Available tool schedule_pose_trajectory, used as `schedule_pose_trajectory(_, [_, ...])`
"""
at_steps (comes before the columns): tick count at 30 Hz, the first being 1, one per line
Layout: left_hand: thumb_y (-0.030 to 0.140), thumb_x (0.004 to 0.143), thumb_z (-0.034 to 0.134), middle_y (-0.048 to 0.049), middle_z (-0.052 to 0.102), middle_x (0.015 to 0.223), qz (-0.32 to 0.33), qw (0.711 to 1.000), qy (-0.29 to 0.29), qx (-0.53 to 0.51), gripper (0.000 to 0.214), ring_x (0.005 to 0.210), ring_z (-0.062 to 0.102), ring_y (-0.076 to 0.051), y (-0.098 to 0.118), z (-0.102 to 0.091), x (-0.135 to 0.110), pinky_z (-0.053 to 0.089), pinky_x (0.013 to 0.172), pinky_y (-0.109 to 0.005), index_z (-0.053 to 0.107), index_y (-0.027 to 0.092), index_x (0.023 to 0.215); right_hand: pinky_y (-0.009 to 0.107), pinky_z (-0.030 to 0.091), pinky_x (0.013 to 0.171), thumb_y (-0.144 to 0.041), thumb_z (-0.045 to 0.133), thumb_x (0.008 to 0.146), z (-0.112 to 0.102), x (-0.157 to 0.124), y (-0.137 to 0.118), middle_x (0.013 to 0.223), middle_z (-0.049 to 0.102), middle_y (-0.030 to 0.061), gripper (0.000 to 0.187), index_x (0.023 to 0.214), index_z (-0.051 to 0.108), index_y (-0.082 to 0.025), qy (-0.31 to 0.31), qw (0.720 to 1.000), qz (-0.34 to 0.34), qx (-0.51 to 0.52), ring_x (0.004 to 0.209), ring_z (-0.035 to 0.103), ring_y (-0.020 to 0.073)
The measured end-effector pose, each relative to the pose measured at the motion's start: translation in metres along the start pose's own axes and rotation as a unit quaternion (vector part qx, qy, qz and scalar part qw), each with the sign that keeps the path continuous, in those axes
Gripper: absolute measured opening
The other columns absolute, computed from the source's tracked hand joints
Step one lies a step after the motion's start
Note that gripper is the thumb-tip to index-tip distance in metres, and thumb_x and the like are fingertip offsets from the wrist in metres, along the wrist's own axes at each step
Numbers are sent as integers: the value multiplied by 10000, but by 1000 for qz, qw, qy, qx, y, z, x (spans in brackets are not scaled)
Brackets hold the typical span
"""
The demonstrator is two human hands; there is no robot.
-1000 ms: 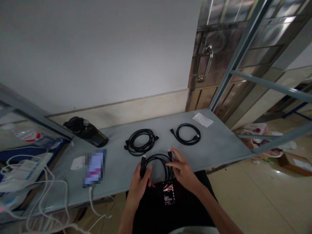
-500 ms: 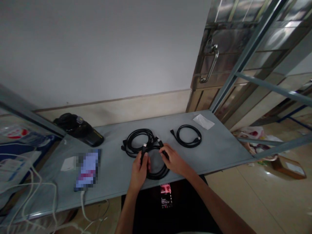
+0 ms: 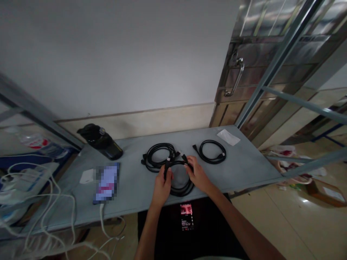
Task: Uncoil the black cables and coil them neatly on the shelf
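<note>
Between my two hands is a coiled black cable [image 3: 181, 192] with metal-tipped plugs, held at the table's front edge. My left hand [image 3: 162, 186] is closed around one plug end, its bright tip pointing up and away. My right hand [image 3: 197, 175] grips the coil's other side near the second plug [image 3: 184, 156], whose tip also points away. Just behind lie more coiled black cables [image 3: 159, 145], partly overlapped by the held one. To the right rests a separate single coil of black cable [image 3: 212, 141], touched by neither hand.
A black bottle [image 3: 101, 141] lies tilted at the back left, near a phone [image 3: 107, 182] with a white cord. A white paper slip [image 3: 228, 137] lies back right on the grey table [image 3: 244, 169]. A lit phone [image 3: 186, 216] is on my lap. Metal frame posts [image 3: 267, 77] flank the table.
The camera view has shifted slightly, so everything on the table appears farther right. My right hand's fingers have moved on the coil beside the plug; both hands still hold the cable.
</note>
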State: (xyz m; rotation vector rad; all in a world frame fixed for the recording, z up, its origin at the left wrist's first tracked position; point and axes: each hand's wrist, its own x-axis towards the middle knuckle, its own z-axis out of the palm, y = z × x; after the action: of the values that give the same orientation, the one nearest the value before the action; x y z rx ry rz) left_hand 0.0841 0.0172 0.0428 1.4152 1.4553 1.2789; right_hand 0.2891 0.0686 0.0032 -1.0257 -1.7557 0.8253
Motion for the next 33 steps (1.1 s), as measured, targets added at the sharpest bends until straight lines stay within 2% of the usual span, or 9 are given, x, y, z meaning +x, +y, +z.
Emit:
schedule_pose_trajectory(4, [660, 1136, 511, 5, 615, 771, 49, 997, 35, 38, 450, 669, 601, -204, -15, -2, 10, 492, 629, -321, 645, 245, 1026, 444, 621, 1081, -317, 542, 1158, 9, 12, -1, 1308, 800, 130, 324, 1455, 647, -242, 19, 999, -47, -19, 1170, 781, 263])
schedule_pose_trajectory(7, [645, 1139, 492, -11, 647, 813, 65, 993, 71, 66, 439, 711, 648, -219, -19, -13, 35, 551, 669, -339, 658, 240, 1102, 470, 582, 1168, -285, 583, 1130, 16, 44, -5, 1364, 783, 131, 366, 1474, 701, -250, 29, 997, -68, -27, 1288, 742, 278])
schedule_pose_trajectory(10, [534, 1126, 525, -72, 735, 974, 83, 984, 117, 110, 340, 908, 740, -274, -18, -30, 74, 623, 866, -419, 661, 233, 1208, 468, 557, 1200, -213, 616, 1080, 26, 90, -6, 1364, 765, 131, 449, 1516, 719, -247, 21, 996, -80, -32, 1283, 723, 277])
schedule_pose_trajectory(12, [437, 1092, 558, -120, 772, 1085, 95, 975, 139, 144, 270, 1046, 767, -320, -16, -41, 100, 620, 992, -488, 667, 227, 1224, 469, 557, 1192, -155, 626, 1037, 35, 121, -4, 1327, 763, 126, 502, 1518, 736, -248, 17, 996, -79, -39, 1239, 720, 274])
schedule_pose_trajectory(16, [333, 1038, 575, -177, 799, 1147, 123, 960, 152, 200, 230, 1128, 783, -372, -17, -52, 129, 609, 1071, -560, 699, 211, 1188, 449, 578, 1145, -51, 619, 954, 54, 156, 6, 1193, 770, 114, 595, 1509, 755, -217, 15, 995, -80, -50, 1133, 709, 261])
schedule_pose_trajectory(19, [318, 1019, 570, -194, 807, 1172, 141, 950, 157, 228, 259, 1148, 783, -383, -28, -54, 133, 606, 1090, -587, 716, 204, 1199, 435, 594, 1107, -41, 610, 934, 65, 156, 18, 1154, 772, 108, 623, 1518, 750, -208, 22, 995, -87, -48, 1088, 705, 252])
schedule_pose_trajectory(25, [372, 1027, 587, -189, 808, 1191, 147, 938, 167, 267, 306, 1179, 747, -398, -53, -57, 131, 564, 1140, -627, 736, 210, 1239, 413, 606, 1072, -159, 642, 1000, 68, 142, 39, 1227, 788, 110, 499, 1475, 780, -229, 30, 996, -86, -20, 1119, 733, 253])
schedule_pose_trajectory(29, [401, 1049, 603, -163, 805, 1150, 166, 921, 163, 312, 266, 1180, 732, -395, -51, -57, 128, 554, 1131, -603, 739, 229, 1200, 399, 606, 1054, -218, 632, 1059, 63, 144, 44, 1248, 805, 103, 430, 1457, 793, -237, 21, 998, -67, -1, 1126, 753, 247])
schedule_pose_trajectory(33, [444, 1110, 541, -144, 812, 1064, 198, 906, 123, 352, 285, 1087, 762, -367, -46, -52, 122, 547, 1135, -569, 721, 233, 1178, 412, 589, 1090, -321, 608, 1118, 54, 145, 44, 1269, 819, 92, 378, 1430, 810, -253, 43, 997, -35, 52, 1178, 755, 253])
